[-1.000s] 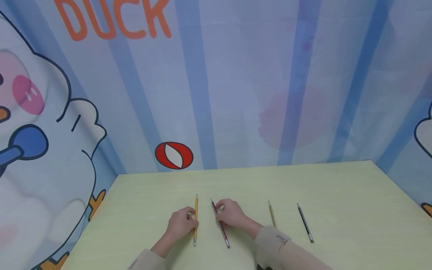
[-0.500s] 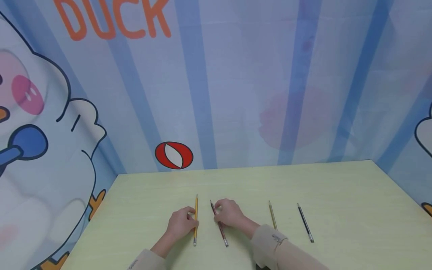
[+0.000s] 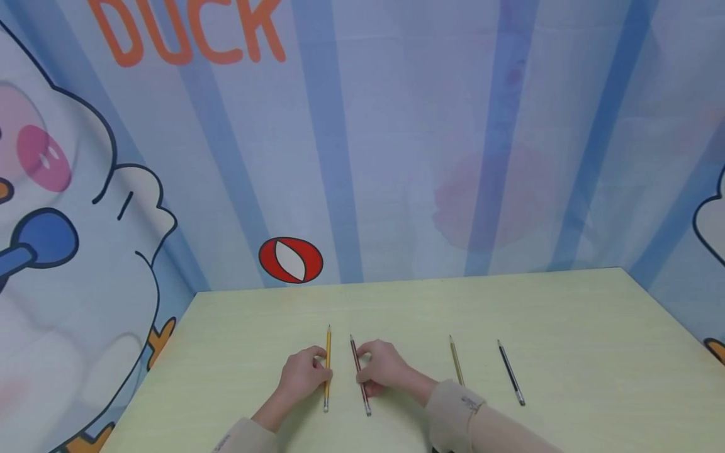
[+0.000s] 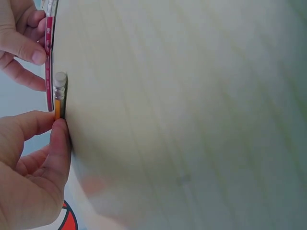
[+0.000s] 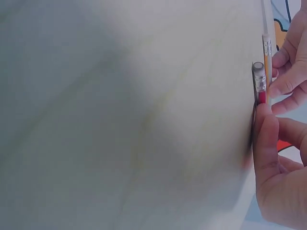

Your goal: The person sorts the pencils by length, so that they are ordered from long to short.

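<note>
My left hand (image 3: 303, 375) pinches a yellow pencil (image 3: 328, 346) between thumb and fingers, its point toward the back wall. Just to the right, my right hand (image 3: 385, 366) pinches a dark red pencil (image 3: 364, 396), which leans slightly, tip to the left. A narrow strip of table separates the two pencils in the head view. The yellow pencil's white eraser (image 4: 60, 78) shows above the left thumb in the left wrist view. In the right wrist view the red pencil's metal-collared eraser end (image 5: 259, 72) sticks out past the right fingers.
A gold-coloured pencil (image 3: 455, 358) lies to the right, its lower end hidden by the right sleeve (image 3: 455, 409). Farther right is a black pencil (image 3: 511, 372). The pale yellow table (image 3: 255, 314) meets a printed blue backdrop (image 3: 391, 157) at its back edge.
The right hand has shifted the red pencil a little left and turned it straighter, closer in line with the yellow one. The left hand has stayed in place.
</note>
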Motion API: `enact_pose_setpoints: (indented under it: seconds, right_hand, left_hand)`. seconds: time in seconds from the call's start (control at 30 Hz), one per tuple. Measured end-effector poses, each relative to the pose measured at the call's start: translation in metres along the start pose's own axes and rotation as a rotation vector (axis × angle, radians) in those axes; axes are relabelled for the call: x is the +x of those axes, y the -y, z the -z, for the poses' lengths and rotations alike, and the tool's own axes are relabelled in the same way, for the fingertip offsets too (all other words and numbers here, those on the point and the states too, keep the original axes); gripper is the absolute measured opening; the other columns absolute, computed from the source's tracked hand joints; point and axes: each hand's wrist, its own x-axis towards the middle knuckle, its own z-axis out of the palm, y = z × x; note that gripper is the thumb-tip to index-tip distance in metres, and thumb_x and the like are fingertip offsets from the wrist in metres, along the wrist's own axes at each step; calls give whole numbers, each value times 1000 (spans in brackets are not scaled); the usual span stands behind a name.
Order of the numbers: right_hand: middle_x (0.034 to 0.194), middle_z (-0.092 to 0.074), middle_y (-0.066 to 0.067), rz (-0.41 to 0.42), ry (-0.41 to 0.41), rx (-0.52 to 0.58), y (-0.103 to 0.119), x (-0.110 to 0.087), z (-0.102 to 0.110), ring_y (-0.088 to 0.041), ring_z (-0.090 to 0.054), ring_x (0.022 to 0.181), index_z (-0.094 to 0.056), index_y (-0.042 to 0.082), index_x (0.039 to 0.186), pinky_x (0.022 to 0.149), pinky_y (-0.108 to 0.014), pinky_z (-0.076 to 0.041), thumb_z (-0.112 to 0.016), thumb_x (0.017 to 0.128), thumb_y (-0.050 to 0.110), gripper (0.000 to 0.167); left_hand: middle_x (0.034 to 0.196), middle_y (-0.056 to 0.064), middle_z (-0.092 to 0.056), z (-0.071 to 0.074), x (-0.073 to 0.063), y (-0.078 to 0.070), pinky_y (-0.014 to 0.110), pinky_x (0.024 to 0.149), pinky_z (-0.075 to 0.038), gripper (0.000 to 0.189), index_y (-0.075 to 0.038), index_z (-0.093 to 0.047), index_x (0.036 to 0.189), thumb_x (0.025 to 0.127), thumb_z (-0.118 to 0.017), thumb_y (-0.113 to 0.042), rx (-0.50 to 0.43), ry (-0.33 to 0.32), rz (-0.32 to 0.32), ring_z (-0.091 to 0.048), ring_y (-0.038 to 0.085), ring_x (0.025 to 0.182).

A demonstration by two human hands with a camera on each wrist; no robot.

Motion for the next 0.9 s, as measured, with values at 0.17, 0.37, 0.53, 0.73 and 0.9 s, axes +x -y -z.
enact_pose_setpoints:
  seconds: [0.17,0.37,0.53,0.73,0.9]
  right_hand:
    - [51,-59,-8,-11,-30,37,3,5,-6,-9,-51,36,-52,-4,115,40,-26,-47,-65,71,-3,46]
    - [49,-58,-10,-1,-49,104,7,8,-12,-9,-50,33,-52,-6,114,39,-26,-46,-64,72,-4,44]
    - [49,-58,-10,-5,-57,122,10,10,-16,-8,-49,33,-52,-6,114,39,-25,-46,-64,73,-4,43]
    - [48,-58,-10,-17,-78,144,12,13,-21,-8,-49,33,-52,-7,114,38,-25,-46,-64,72,-4,43]
    - [48,-57,-10,-39,-98,156,15,16,-26,-9,-48,33,-52,-6,113,37,-24,-45,-64,72,-4,43]
  left_hand:
    - [64,-1,-59,0,0,0,22,48,-37,37,0,-56,108,73,-64,-9,-6,4,0,-50,8,52]
    - [60,-2,-58,-1,1,2,22,46,-35,37,0,-57,107,73,-64,-10,12,-1,-16,-48,8,49]
    - [61,-2,-58,0,0,1,22,46,-35,37,1,-56,107,73,-64,-10,6,8,-24,-49,7,49]
    - [63,-1,-59,1,0,0,22,47,-36,37,1,-56,108,75,-64,-10,2,23,-1,-50,8,51]
    - [63,-1,-58,1,0,-1,22,47,-36,36,1,-56,108,75,-64,-10,5,24,9,-49,8,52]
